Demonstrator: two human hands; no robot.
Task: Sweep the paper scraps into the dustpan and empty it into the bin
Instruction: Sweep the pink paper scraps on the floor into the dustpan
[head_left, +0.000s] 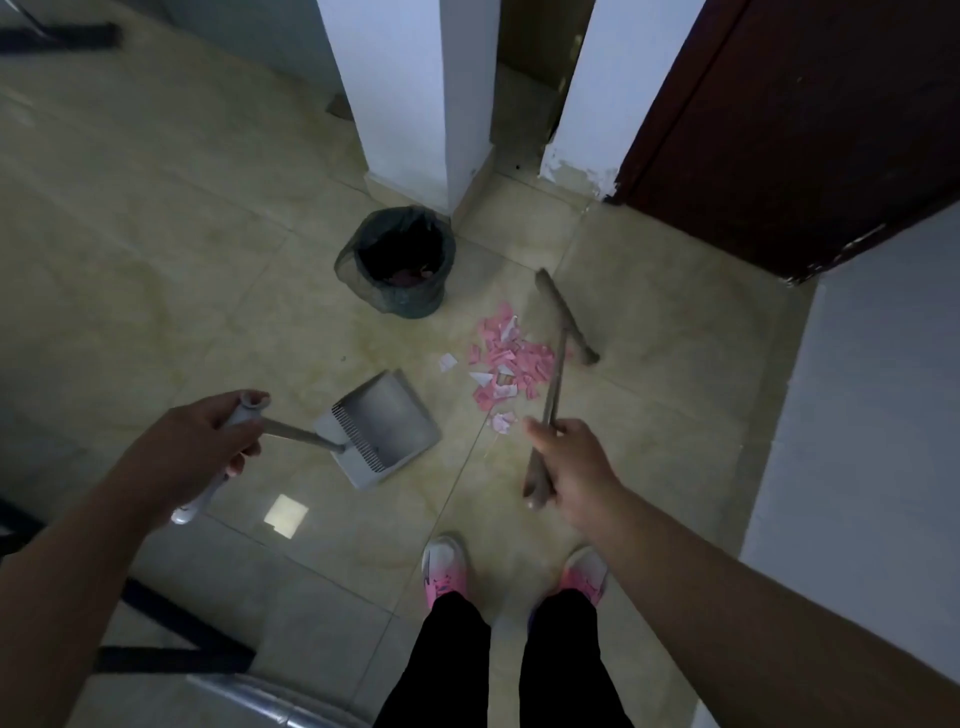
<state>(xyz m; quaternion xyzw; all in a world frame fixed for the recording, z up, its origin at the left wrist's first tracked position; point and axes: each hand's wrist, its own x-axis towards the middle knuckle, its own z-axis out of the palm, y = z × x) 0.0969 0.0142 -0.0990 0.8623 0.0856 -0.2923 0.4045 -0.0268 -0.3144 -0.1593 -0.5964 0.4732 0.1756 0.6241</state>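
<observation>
On the floor, mid-frame: pink and white paper scraps (501, 364) in a loose pile, between dustpan and broom head.
Scraps handling: judged very light, thin, likely to scatter or slide under a fast stroke; short gentle strokes suit.
Dustpan (382, 423): grey, stiff plastic look, comb teeth at back edge, mouth facing the scraps, near but not touching them; empty.
Left hand (208, 441): clenched round the dustpan's long handle, near its top.
Broom (566, 317): head down just right of the pile, thin stick rising toward the person.
Right hand (569, 467): grasping the broom stick, near its upper end.
Bin (400, 260): dark liner, open, just beyond the pile, near a white pillar (410, 104).
Floor (156, 234): glossy beige tile, smooth, grout lines may snag scraps.
Room: dim, tight corner, dark red door (779, 130) right, white wall (883, 415) close by.
</observation>
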